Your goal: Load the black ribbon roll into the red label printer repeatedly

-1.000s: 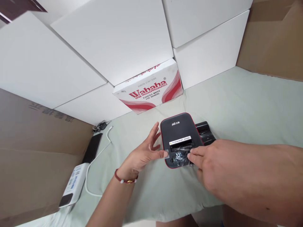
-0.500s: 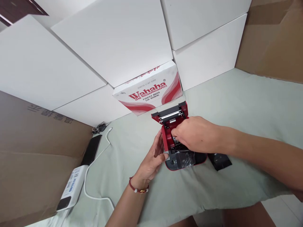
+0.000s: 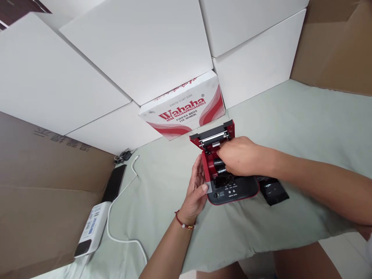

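"Wahaha®" on the box
Below: "PURIFIED WATER FOR DRINKING"; carton: "温馨提示", upside down; printer: print too small.

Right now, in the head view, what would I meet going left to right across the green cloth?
White device with a black end panel → black slab → small dark bundle, apparently keys → left hand → red-and-black printer, lid up → black plastic piece → brown cardboard.
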Tool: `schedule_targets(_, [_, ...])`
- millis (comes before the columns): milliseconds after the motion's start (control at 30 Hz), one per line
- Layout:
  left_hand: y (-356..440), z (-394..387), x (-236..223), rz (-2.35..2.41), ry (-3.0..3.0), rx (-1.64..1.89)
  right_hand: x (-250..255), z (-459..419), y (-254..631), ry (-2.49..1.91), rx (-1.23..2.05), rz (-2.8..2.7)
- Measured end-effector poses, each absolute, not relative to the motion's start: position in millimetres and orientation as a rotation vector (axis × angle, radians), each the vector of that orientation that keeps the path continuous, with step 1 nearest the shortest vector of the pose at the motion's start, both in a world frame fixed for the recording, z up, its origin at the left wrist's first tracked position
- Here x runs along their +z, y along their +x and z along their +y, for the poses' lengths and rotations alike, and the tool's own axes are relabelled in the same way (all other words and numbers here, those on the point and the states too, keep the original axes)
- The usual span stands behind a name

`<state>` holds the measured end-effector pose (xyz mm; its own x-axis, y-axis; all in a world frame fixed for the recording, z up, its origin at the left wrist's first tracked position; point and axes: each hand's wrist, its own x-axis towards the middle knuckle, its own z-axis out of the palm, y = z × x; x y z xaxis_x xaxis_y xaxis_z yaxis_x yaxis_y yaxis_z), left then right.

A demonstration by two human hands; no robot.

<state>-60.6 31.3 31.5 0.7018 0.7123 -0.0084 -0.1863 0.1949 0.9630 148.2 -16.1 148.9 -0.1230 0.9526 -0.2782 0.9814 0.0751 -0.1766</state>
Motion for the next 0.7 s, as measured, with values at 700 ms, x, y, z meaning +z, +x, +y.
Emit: schedule_targets(700, [-63,54,29,0.773,0.888,0.698,142,-9,246,2.1,-0.612,1.763])
